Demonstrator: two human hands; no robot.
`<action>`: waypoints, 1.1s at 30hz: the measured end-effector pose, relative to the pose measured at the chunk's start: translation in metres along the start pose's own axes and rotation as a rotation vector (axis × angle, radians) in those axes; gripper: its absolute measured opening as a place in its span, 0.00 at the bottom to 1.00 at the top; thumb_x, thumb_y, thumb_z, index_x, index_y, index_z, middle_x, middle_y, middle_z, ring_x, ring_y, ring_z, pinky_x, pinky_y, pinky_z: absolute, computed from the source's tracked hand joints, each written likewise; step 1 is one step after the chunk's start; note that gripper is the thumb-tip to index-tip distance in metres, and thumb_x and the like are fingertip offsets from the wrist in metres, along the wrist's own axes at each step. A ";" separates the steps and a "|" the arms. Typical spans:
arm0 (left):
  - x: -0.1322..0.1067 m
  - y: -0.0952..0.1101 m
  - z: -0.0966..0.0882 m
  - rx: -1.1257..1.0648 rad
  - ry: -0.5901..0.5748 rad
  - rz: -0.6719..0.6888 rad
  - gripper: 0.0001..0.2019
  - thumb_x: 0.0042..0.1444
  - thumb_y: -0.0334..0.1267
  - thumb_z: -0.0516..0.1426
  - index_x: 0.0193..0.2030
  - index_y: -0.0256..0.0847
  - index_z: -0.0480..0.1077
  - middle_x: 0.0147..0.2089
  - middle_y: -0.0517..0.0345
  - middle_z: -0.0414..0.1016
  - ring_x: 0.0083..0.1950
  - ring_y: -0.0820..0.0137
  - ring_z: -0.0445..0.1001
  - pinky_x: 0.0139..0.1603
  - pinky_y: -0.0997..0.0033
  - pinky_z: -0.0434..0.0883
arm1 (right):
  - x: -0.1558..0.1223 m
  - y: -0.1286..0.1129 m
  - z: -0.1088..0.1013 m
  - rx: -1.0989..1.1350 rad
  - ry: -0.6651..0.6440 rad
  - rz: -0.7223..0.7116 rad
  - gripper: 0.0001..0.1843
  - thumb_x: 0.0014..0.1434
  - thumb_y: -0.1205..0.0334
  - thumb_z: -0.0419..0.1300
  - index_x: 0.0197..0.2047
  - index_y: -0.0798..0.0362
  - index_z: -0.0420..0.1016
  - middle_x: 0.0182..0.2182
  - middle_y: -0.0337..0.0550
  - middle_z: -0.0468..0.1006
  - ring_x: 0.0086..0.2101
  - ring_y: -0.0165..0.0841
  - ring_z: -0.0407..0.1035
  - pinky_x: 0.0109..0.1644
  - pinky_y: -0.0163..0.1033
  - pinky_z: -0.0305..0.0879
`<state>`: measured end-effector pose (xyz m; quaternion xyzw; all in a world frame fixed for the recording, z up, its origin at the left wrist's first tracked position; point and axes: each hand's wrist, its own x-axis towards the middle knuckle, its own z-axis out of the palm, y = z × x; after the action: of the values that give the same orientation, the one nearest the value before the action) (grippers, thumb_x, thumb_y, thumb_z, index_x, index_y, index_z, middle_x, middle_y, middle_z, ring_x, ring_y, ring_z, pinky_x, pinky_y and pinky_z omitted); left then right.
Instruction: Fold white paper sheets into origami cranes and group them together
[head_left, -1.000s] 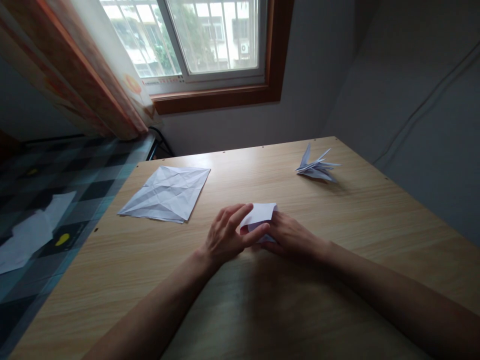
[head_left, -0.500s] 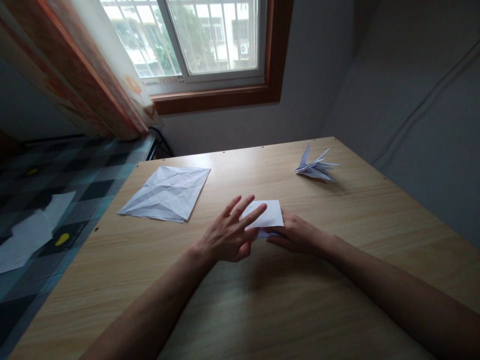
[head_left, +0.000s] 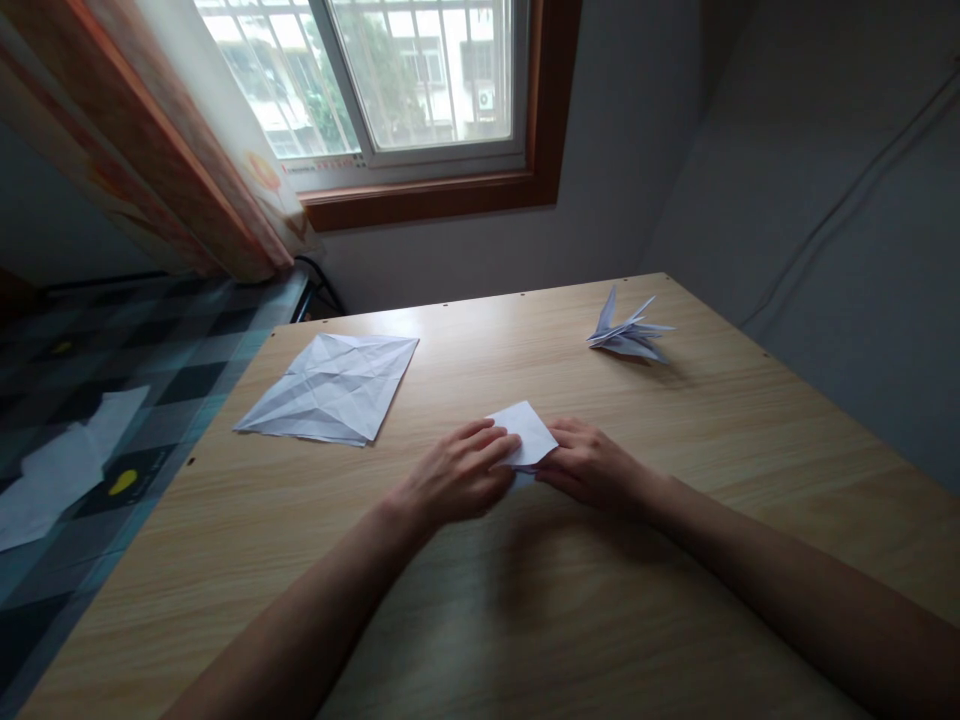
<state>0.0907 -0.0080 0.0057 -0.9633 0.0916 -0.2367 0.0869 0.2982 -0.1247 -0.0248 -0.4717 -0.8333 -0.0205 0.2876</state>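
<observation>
A small folded white paper [head_left: 527,434] lies on the wooden table [head_left: 675,460] between my hands. My left hand [head_left: 454,480] rests on its left edge, fingers curled and pressing the paper down. My right hand [head_left: 592,468] grips the paper's right corner with fingertips pinched on it. Only the top flap of the paper shows; the rest is under my fingers.
A creased, unfolded white square sheet [head_left: 330,388] lies at the table's left. A finished folded paper figure [head_left: 628,333] sits at the far right. A checkered bedcover [head_left: 112,390] with white papers [head_left: 60,465] lies left of the table; a window and curtain are behind.
My left fingers, spread over the paper half a second ago, have curled onto its left edge. The paper's visible flap has turned and become smaller. The right hand stays at its right side.
</observation>
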 end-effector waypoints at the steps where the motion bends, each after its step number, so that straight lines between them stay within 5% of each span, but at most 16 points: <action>1: 0.000 0.001 0.001 -0.014 -0.014 -0.022 0.08 0.61 0.32 0.53 0.31 0.38 0.70 0.44 0.53 0.77 0.40 0.69 0.76 0.48 0.63 0.74 | -0.001 -0.001 0.000 -0.009 0.000 0.019 0.08 0.64 0.64 0.58 0.35 0.55 0.77 0.38 0.51 0.80 0.42 0.41 0.72 0.48 0.46 0.69; 5: 0.000 0.003 0.009 -0.038 0.015 -0.197 0.09 0.62 0.36 0.54 0.31 0.38 0.69 0.42 0.54 0.77 0.33 0.72 0.74 0.35 0.70 0.71 | -0.004 -0.007 0.001 0.002 0.013 0.138 0.09 0.62 0.62 0.60 0.30 0.55 0.75 0.34 0.49 0.78 0.37 0.39 0.71 0.44 0.45 0.68; 16: 0.002 0.003 0.020 -0.210 0.015 -0.461 0.05 0.59 0.38 0.58 0.36 0.40 0.65 0.45 0.51 0.73 0.40 0.68 0.74 0.39 0.68 0.73 | 0.001 -0.017 0.003 -0.119 0.013 0.345 0.05 0.60 0.67 0.60 0.32 0.54 0.71 0.35 0.48 0.75 0.39 0.41 0.67 0.45 0.45 0.66; 19: 0.002 0.004 0.021 -0.234 0.031 -0.504 0.07 0.58 0.38 0.59 0.40 0.40 0.64 0.44 0.52 0.72 0.40 0.66 0.74 0.39 0.67 0.73 | 0.000 -0.020 0.002 -0.180 0.006 0.267 0.05 0.63 0.69 0.56 0.36 0.55 0.73 0.36 0.50 0.76 0.39 0.41 0.67 0.45 0.46 0.66; 23: 0.001 0.003 0.022 -0.293 0.072 -0.564 0.17 0.56 0.35 0.59 0.52 0.41 0.64 0.45 0.53 0.71 0.40 0.68 0.73 0.38 0.68 0.73 | 0.001 -0.024 0.002 -0.191 -0.069 -0.013 0.12 0.67 0.72 0.49 0.42 0.58 0.74 0.36 0.51 0.77 0.38 0.39 0.68 0.42 0.43 0.66; 26: 0.000 0.001 0.020 -0.389 0.120 -0.565 0.24 0.56 0.34 0.58 0.59 0.43 0.61 0.51 0.50 0.69 0.40 0.70 0.73 0.39 0.69 0.73 | 0.003 -0.025 0.002 -0.183 -0.110 -0.057 0.12 0.67 0.73 0.49 0.41 0.59 0.74 0.34 0.50 0.76 0.35 0.38 0.68 0.39 0.42 0.67; 29: 0.000 -0.003 0.011 -0.387 0.100 -0.474 0.19 0.56 0.34 0.55 0.55 0.41 0.65 0.49 0.50 0.68 0.39 0.69 0.71 0.38 0.68 0.72 | 0.005 -0.024 0.002 -0.199 -0.150 -0.076 0.12 0.67 0.73 0.50 0.38 0.60 0.75 0.32 0.49 0.75 0.33 0.37 0.68 0.37 0.42 0.67; 33: 0.006 -0.009 -0.009 -0.251 -0.138 -0.305 0.13 0.51 0.30 0.51 0.43 0.42 0.70 0.40 0.53 0.68 0.35 0.67 0.68 0.38 0.65 0.69 | 0.006 -0.023 0.002 -0.219 -0.170 -0.108 0.13 0.67 0.74 0.50 0.36 0.58 0.74 0.32 0.48 0.75 0.33 0.36 0.68 0.37 0.41 0.67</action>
<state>0.0925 -0.0015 0.0182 -0.9833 -0.0330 -0.1673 -0.0644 0.2770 -0.1317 -0.0178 -0.4547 -0.8716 -0.0867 0.1613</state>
